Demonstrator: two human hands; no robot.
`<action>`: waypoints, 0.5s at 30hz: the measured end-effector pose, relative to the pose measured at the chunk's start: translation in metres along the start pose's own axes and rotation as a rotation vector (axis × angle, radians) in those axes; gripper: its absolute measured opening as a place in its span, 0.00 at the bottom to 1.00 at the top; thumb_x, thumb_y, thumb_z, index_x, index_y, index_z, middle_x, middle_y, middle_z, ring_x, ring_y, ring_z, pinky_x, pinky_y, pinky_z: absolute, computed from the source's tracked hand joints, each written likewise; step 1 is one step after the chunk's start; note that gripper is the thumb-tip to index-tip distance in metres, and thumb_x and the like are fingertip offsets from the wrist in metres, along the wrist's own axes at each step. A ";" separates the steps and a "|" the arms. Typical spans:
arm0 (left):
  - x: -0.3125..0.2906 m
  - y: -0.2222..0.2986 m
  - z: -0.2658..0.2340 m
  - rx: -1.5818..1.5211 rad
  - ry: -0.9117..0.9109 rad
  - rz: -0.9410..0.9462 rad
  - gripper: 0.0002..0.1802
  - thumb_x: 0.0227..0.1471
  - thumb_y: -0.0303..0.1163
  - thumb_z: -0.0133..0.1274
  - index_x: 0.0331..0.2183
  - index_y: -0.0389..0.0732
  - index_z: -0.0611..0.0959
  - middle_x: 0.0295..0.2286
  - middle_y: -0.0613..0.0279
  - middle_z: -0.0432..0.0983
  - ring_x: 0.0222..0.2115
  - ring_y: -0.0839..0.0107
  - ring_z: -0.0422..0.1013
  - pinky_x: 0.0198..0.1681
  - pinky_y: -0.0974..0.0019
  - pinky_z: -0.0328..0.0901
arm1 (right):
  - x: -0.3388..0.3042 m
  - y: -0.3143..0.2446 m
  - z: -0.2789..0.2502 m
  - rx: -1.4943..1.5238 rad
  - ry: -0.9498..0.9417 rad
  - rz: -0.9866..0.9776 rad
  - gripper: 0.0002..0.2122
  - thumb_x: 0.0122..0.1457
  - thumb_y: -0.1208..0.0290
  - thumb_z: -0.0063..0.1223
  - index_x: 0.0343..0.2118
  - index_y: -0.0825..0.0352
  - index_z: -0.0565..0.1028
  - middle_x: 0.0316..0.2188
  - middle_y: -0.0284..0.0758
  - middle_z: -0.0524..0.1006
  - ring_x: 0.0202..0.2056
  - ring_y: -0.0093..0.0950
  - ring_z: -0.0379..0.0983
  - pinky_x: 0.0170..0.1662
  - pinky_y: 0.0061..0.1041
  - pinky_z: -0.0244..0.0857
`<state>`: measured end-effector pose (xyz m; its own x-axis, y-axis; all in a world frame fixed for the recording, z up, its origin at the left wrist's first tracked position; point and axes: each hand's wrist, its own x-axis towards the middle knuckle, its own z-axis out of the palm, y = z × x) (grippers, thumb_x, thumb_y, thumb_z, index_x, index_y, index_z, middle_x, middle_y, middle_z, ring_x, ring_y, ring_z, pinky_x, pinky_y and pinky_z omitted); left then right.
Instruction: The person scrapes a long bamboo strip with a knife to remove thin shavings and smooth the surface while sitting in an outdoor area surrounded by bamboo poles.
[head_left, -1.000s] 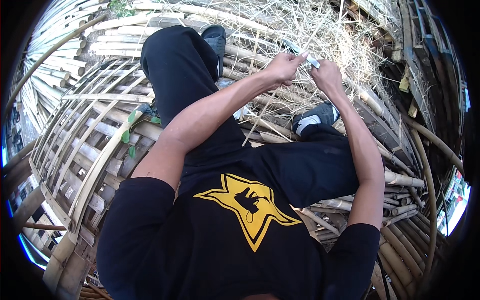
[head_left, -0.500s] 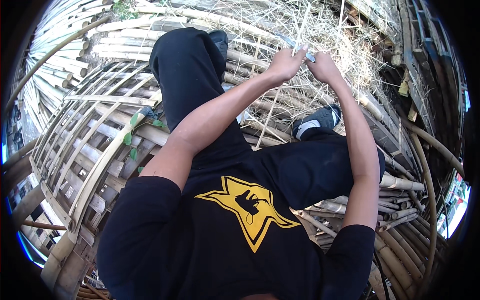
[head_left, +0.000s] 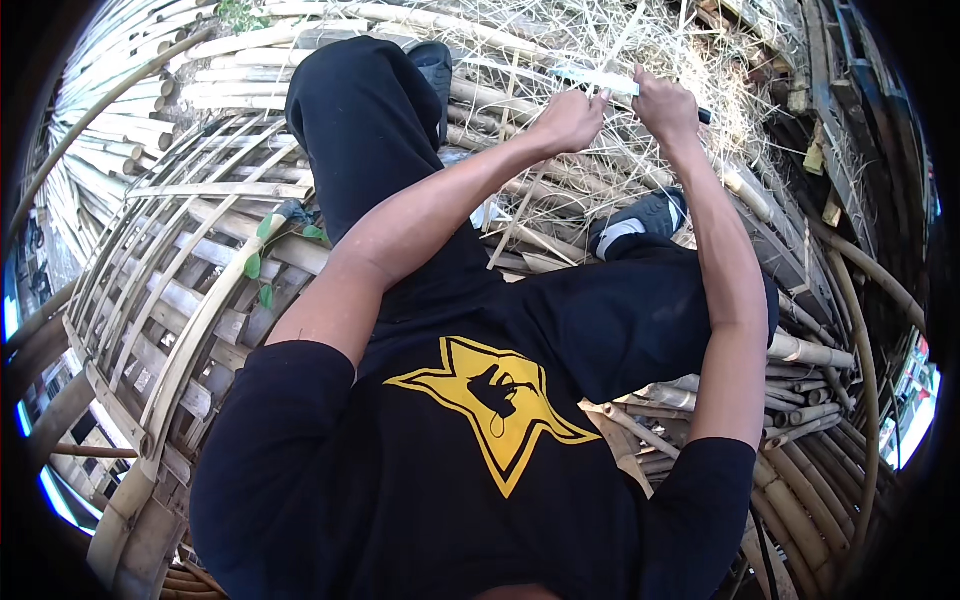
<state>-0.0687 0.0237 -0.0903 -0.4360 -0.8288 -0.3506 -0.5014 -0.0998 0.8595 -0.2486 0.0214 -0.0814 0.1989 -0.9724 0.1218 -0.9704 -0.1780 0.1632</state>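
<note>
Knife [head_left: 607,81]: while it is held by the right hand [head_left: 667,105], its blade is pointed left and a bit far, over the straw [head_left: 715,70].
Right hand's fingers: wrapped around the dark handle [head_left: 705,116].
Left hand [head_left: 572,122]: nearer the tip, just beside the blade; fingers are bent, but what is held cannot be told.

- Knife blade [head_left: 600,80]: silvery white; handle [head_left: 705,116], black at its end.
- Thin strip [head_left: 517,218]: pale tan.
- Shirt [head_left: 400,500]: black, bearing a yellow star [head_left: 518,428] with black inner outline and black figure.
- Trousers [head_left: 360,130]: plain black.
- Lattice [head_left: 185,295]: tan and grey, criss-crossed.
- Leaves [head_left: 252,266]: green.
- Straw [head_left: 700,50]: pale yellow.
</note>
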 end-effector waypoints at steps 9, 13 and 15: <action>-0.004 0.000 -0.007 0.036 -0.060 -0.013 0.39 0.51 0.60 0.41 0.10 0.32 0.73 0.10 0.54 0.67 0.14 0.64 0.67 0.21 0.57 0.61 | 0.003 -0.008 0.011 0.423 -0.515 0.257 0.14 0.48 0.65 0.50 0.26 0.73 0.76 0.25 0.54 0.75 0.33 0.49 0.74 0.40 0.41 0.68; -0.006 0.002 -0.002 -0.012 -0.113 -0.104 0.37 0.51 0.60 0.41 0.16 0.31 0.75 0.10 0.57 0.66 0.14 0.66 0.63 0.22 0.58 0.60 | -0.002 -0.001 0.006 0.273 -0.437 0.263 0.13 0.47 0.64 0.52 0.26 0.72 0.77 0.25 0.52 0.76 0.33 0.45 0.76 0.38 0.41 0.69; -0.009 0.003 0.002 -0.118 -0.105 -0.063 0.36 0.51 0.60 0.41 0.15 0.34 0.74 0.10 0.61 0.64 0.14 0.68 0.61 0.20 0.60 0.58 | -0.006 0.005 0.009 0.213 -0.330 0.210 0.13 0.52 0.64 0.50 0.24 0.70 0.77 0.21 0.49 0.76 0.28 0.42 0.77 0.33 0.39 0.71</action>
<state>-0.0683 0.0318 -0.0856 -0.4855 -0.7571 -0.4371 -0.4416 -0.2192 0.8700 -0.2560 0.0246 -0.0904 -0.0269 -0.9807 -0.1935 -0.9985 0.0355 -0.0410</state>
